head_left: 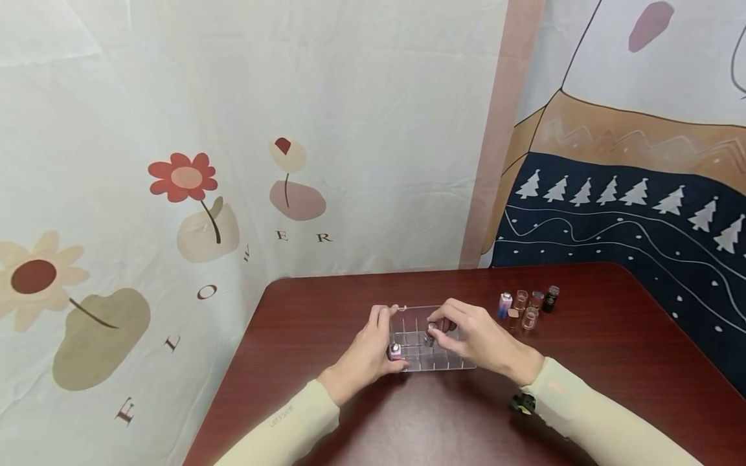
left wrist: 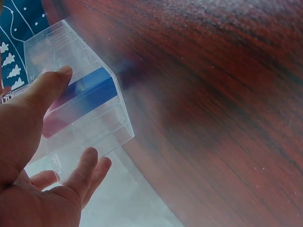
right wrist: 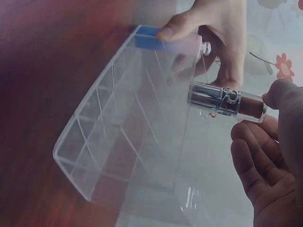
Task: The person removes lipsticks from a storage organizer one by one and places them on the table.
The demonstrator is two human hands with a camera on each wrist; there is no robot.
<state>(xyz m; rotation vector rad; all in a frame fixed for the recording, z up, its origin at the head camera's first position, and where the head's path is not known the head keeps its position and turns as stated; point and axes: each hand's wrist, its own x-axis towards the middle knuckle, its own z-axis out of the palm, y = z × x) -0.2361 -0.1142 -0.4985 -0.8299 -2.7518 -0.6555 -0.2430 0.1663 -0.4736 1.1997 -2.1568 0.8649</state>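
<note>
A clear compartment organizer (head_left: 411, 325) stands on the table with its long side toward me. My left hand (head_left: 368, 349) grips its left end, thumb at the near side and fingers at the far side. Inside, by that thumb, stands a pink-to-blue lipstick tube (left wrist: 85, 101). Above the organizer's open top, my right hand (head_left: 476, 335) pinches a lipstick (right wrist: 229, 100) with a silver patterned body and clear-ended brown part. Its silver end is at the rim of a compartment; how far inside it reaches I cannot tell.
To the right of the organizer several tubes stand together on the dark red table (head_left: 594, 362): a pink-blue one (head_left: 504, 305), a black one (head_left: 550, 299) and clear-topped ones (head_left: 530, 318). A patterned cloth (head_left: 373, 129) hangs behind the table's far edge.
</note>
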